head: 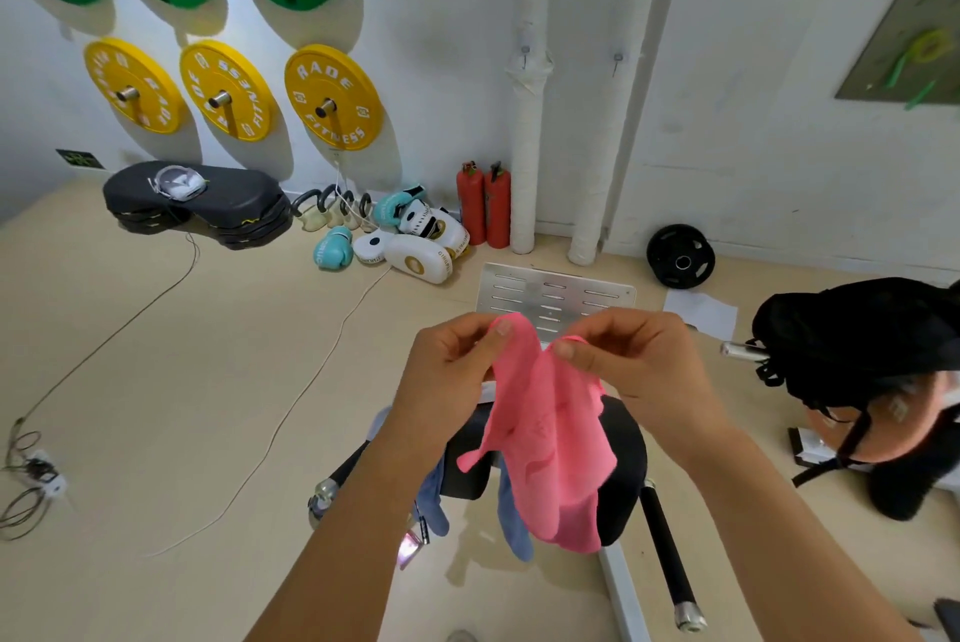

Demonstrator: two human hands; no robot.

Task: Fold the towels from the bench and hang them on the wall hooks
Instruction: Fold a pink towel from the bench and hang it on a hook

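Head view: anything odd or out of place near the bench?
Yes. A blue cloth droops off the black padded bench toward the floor. Both hands, left and right, pinch the pink towel.

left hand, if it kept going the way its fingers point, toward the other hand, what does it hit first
Most likely the pink towel it pinches, then the right hand pinching the other corner, close beside it. The left hand points right across the frame; depth between the hands is unclear.
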